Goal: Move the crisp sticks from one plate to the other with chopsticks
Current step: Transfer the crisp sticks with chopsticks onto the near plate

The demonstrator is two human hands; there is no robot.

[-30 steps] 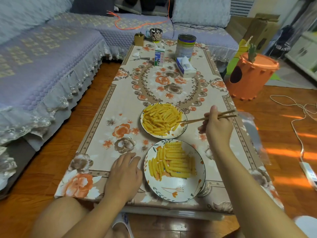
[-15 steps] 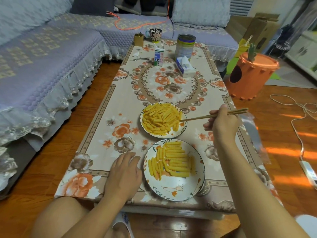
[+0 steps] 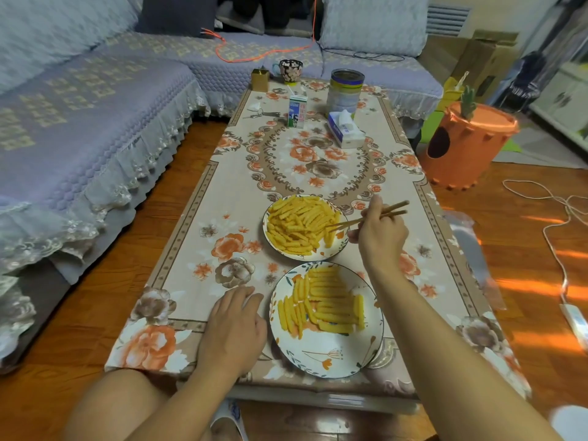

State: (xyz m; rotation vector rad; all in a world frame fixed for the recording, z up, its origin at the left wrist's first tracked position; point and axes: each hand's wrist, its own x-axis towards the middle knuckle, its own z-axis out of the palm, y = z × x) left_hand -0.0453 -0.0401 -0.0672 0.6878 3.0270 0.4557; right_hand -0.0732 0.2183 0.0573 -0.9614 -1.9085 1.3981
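Note:
Two white floral plates sit on the flowered tablecloth. The far plate (image 3: pixel 342 249) is heaped with yellow crisp sticks (image 3: pixel 296 226). The near plate (image 3: pixel 321 361) holds several sticks (image 3: pixel 324 305) laid in rows. My right hand (image 3: pixel 380 238) grips a pair of wooden chopsticks (image 3: pixel 366 218) just right of the far plate. Their tips reach over that plate's right rim, at an upright stick (image 3: pixel 329 238). My left hand (image 3: pixel 234 326) rests flat on the cloth, touching the left edge of the near plate.
At the table's far end stand a milk carton (image 3: pixel 297 111), a tin can (image 3: pixel 345 90), a tissue pack (image 3: pixel 345 130), a mug (image 3: pixel 291 70) and a small gold box (image 3: pixel 260 79). A sofa (image 3: pixel 79 122) runs along the left; an orange tub (image 3: pixel 461 144) is on the right floor.
My right hand drew the chopsticks back to the right, then came back left, so the tips again reach into the far plate's right side. My left hand stayed put.

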